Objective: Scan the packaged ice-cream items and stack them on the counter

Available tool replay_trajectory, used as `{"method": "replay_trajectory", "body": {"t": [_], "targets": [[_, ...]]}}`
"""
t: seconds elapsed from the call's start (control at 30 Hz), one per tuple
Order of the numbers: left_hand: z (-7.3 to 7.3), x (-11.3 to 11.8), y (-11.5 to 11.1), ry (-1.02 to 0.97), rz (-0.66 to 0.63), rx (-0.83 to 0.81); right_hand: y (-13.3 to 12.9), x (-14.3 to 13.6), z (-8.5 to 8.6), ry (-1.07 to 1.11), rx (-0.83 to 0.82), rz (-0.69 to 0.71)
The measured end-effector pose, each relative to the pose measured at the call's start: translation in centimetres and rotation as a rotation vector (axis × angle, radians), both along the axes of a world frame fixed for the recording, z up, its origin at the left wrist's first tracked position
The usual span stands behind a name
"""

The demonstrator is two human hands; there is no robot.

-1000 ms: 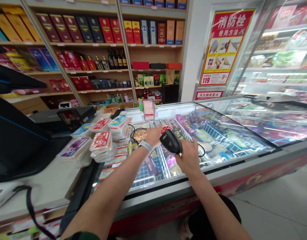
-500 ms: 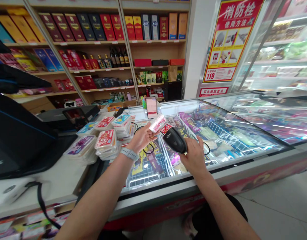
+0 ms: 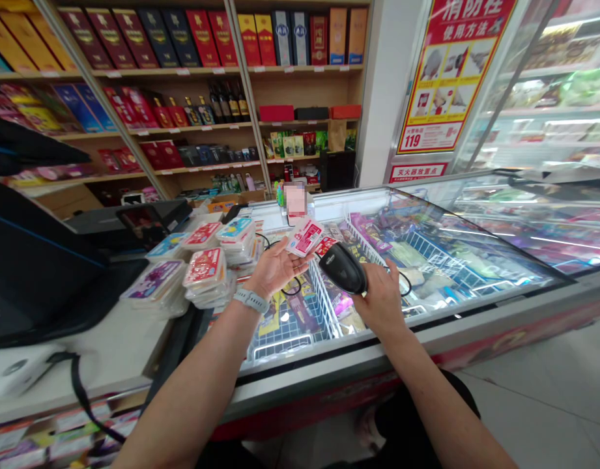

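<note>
My left hand (image 3: 275, 266), palm up with a watch on the wrist, holds a small pink and white packet (image 3: 304, 236) above the glass lid of a chest freezer (image 3: 427, 326). Just to its right, my right hand (image 3: 380, 296) grips a black barcode scanner (image 3: 343, 267) whose head points at the packet. The scanner's black cable (image 3: 402, 286) loops across the glass behind my right hand.
Stacks of flat packets (image 3: 204, 267) lie on the counter left of my hands. A black monitor (image 3: 30, 273) and a terminal (image 3: 138, 225) stand at far left. Shelves of boxed goods (image 3: 192, 58) fill the back wall. A red poster (image 3: 456, 71) and a refrigerated case (image 3: 548, 98) are at right.
My left hand picked a pink packet up off the freezer lid, turned palm up and raised it. My right hand brought the scanner closer to the packet.
</note>
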State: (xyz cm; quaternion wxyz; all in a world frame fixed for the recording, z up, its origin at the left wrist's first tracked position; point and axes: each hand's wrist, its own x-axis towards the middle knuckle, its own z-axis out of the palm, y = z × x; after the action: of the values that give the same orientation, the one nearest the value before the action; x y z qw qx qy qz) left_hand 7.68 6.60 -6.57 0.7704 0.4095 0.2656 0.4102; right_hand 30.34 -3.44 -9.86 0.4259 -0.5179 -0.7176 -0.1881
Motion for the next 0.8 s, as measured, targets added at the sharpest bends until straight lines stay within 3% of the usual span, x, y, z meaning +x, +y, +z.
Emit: {"method": "replay_trajectory", "body": {"t": [0.67,0.8], "targets": [[0.30,-0.14,-0.20,-0.003,0.004,0.029,0.20,0.13,-0.30,-0.004,0.016,0.009],[0.74,0.12,-0.49,0.039,0.068,0.046,0.19,0.26,-0.38,-0.008,0.015,0.020]]}}
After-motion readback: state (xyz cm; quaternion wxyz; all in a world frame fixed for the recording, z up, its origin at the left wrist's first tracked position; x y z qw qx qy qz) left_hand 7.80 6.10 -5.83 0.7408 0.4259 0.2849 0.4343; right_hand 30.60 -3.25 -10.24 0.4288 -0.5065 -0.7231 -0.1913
